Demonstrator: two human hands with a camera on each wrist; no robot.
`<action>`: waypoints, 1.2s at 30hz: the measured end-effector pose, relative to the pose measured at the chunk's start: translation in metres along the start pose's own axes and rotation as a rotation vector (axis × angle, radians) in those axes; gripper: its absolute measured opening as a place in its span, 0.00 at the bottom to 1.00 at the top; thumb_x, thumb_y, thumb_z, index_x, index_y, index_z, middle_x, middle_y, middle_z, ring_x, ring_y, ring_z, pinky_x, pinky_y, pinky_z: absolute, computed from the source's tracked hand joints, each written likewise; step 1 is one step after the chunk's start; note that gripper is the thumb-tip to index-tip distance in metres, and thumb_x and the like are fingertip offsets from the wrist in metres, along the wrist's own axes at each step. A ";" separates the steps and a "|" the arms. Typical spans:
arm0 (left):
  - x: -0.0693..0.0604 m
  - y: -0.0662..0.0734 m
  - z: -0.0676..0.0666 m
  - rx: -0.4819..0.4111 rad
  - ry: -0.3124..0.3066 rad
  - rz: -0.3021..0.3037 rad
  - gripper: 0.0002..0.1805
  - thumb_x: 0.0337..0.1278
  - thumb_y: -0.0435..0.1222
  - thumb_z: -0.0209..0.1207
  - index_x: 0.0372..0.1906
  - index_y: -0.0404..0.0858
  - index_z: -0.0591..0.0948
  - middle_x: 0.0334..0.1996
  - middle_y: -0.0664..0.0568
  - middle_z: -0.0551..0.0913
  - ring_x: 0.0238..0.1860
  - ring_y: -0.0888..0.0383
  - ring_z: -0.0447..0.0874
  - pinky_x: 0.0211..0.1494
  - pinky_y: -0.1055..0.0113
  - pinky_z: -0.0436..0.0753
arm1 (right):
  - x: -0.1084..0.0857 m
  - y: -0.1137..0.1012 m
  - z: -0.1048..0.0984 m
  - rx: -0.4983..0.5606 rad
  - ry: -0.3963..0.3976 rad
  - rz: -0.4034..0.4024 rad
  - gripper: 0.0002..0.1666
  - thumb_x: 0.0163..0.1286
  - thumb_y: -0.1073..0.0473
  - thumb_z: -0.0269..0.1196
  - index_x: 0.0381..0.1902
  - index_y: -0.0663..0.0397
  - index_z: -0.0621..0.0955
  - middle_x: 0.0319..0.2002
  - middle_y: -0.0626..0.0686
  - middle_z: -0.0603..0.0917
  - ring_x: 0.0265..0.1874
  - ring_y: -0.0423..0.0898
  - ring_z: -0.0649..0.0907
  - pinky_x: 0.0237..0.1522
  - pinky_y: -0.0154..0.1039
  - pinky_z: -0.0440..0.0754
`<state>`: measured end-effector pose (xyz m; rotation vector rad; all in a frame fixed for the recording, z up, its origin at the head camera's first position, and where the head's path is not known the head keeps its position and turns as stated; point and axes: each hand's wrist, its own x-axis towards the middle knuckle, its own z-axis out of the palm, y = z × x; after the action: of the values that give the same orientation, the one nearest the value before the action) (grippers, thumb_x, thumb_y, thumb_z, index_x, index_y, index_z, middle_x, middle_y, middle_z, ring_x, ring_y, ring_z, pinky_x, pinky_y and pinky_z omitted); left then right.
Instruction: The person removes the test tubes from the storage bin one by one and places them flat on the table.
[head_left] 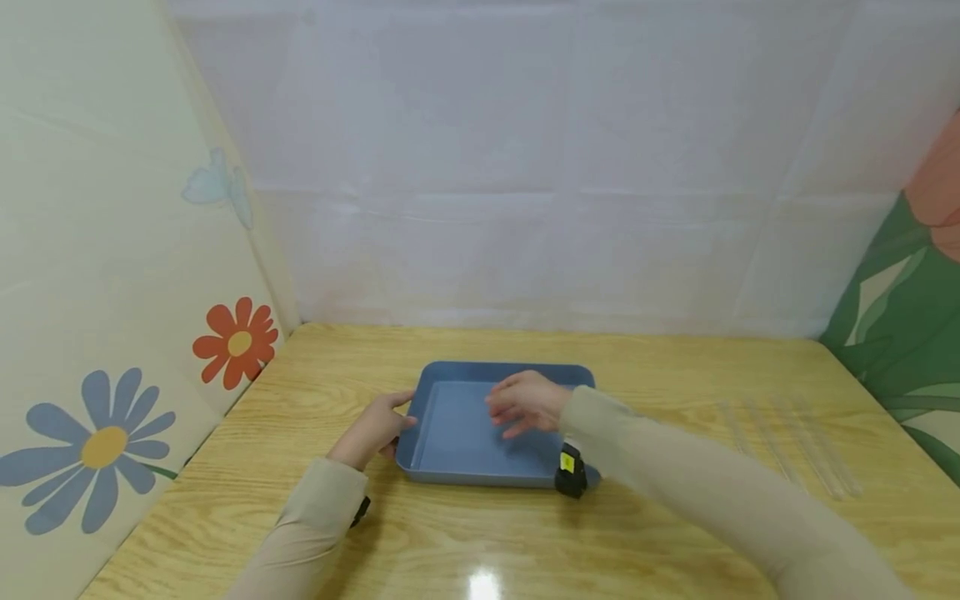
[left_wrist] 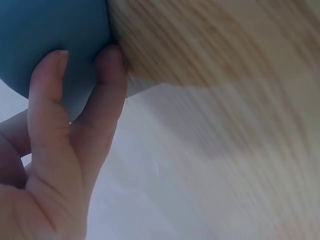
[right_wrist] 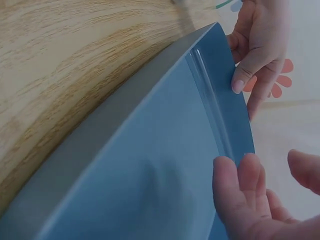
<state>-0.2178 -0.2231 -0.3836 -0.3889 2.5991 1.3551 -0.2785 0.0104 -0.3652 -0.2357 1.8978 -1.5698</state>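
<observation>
A shallow blue rectangular tray point(head_left: 457, 433) rests on the wooden table. My left hand point(head_left: 377, 429) grips its left side, the thumb over the rim and other fingers at the outer wall. Fingers and outer wall also show in the left wrist view. Above the tray's middle hovers my right hand point(head_left: 527, 404), fingers loosely bent and apart, with nothing between them. A clear slender rod or tube point(right_wrist: 210, 95) lies inside the tray along its left wall. Farther right, several clear rods or tubes point(head_left: 772, 442) lie side by side on the table.
The wooden table point(head_left: 645, 550) runs back to a pale cloth backdrop point(head_left: 480, 167). A flower-printed sheet point(head_left: 112, 250) stands on the left, and a leaf-printed one point(head_left: 915, 333) on the right.
</observation>
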 end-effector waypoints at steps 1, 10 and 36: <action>0.000 0.000 0.000 -0.002 0.000 -0.001 0.31 0.67 0.26 0.53 0.73 0.34 0.62 0.23 0.45 0.82 0.13 0.59 0.72 0.16 0.68 0.76 | 0.001 -0.001 0.001 -0.005 -0.002 -0.001 0.24 0.72 0.65 0.57 0.62 0.73 0.70 0.51 0.69 0.79 0.32 0.46 0.81 0.41 0.49 0.84; -0.001 0.000 0.001 0.003 -0.003 0.000 0.30 0.68 0.26 0.52 0.73 0.35 0.62 0.24 0.45 0.81 0.14 0.59 0.71 0.16 0.68 0.75 | 0.011 -0.011 0.011 -0.040 -0.025 0.005 0.27 0.72 0.66 0.57 0.66 0.72 0.68 0.53 0.68 0.78 0.31 0.45 0.81 0.42 0.50 0.84; -0.004 0.004 0.000 0.005 -0.006 -0.032 0.31 0.67 0.27 0.53 0.73 0.34 0.62 0.28 0.43 0.81 0.22 0.55 0.79 0.19 0.64 0.80 | 0.047 -0.015 0.053 -0.021 -0.024 0.050 0.26 0.69 0.71 0.59 0.64 0.73 0.70 0.49 0.67 0.81 0.29 0.47 0.82 0.39 0.51 0.85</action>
<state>-0.2150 -0.2205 -0.3792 -0.4232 2.5795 1.3366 -0.2876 -0.0612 -0.3726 -0.2132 1.8887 -1.5081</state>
